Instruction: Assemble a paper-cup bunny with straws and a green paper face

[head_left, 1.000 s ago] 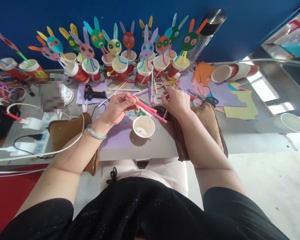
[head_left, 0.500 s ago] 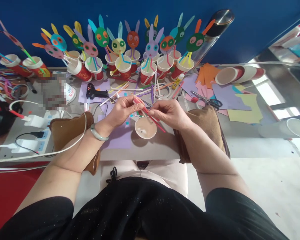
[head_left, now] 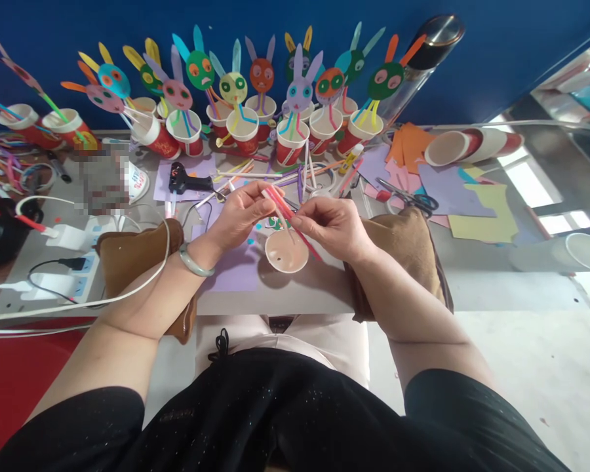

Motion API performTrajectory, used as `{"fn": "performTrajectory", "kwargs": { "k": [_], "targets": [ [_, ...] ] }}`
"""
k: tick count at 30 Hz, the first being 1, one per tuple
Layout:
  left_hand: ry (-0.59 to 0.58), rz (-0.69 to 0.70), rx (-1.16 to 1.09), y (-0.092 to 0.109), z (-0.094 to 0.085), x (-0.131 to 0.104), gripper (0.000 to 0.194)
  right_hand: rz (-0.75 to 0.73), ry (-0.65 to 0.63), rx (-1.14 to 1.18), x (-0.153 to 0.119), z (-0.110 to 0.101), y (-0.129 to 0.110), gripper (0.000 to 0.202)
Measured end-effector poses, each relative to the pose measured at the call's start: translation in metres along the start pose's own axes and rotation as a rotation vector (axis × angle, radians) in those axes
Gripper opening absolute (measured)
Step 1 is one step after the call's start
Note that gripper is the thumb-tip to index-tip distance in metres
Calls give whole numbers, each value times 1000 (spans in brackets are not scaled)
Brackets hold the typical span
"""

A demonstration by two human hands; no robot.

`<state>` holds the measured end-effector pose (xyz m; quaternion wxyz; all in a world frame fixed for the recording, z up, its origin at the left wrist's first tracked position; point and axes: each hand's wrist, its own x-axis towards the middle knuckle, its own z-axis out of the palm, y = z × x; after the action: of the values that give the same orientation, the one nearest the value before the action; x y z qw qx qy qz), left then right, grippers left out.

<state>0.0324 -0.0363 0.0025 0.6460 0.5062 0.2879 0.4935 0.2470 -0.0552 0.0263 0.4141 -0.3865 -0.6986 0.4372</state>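
Over the paper cup [head_left: 286, 254] at the table's front, both hands hold a small bunch of thin red and pink straws [head_left: 278, 202]. My left hand [head_left: 248, 208] pinches them near their upper end, thumb on top. Lower along the straws, my right hand [head_left: 327, 224] grips them between thumb and fingertips; a red end slants out below it. One pale straw points down toward the cup. The cup stands with its mouth up, partly over a purple paper sheet [head_left: 229, 275]. Small cut paper pieces lie just behind it.
Paper-faced rabbit figures stand in a row of red cups [head_left: 291, 145] along the blue wall. A black glue gun [head_left: 189, 180] lies left, scissors [head_left: 413, 196] right. Brown cushions [head_left: 403, 255] flank my forearms. Power strips and cables [head_left: 86, 269] cover the left side.
The straws have turned slightly between my fingers, showing more of their pink upper ends. Both hands stay almost in place over the cup.
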Motion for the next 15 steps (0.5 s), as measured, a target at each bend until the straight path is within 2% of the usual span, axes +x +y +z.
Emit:
{"fn": "performTrajectory", "kwargs": {
  "k": [5,15],
  "targets": [
    [6,49,4,-1,4,0,53,-39,65,-23,-1,3,0,59],
    [-9,117,135,-4,3,2,44,-28,25,34,-1,9,13,55]
  ]
}}
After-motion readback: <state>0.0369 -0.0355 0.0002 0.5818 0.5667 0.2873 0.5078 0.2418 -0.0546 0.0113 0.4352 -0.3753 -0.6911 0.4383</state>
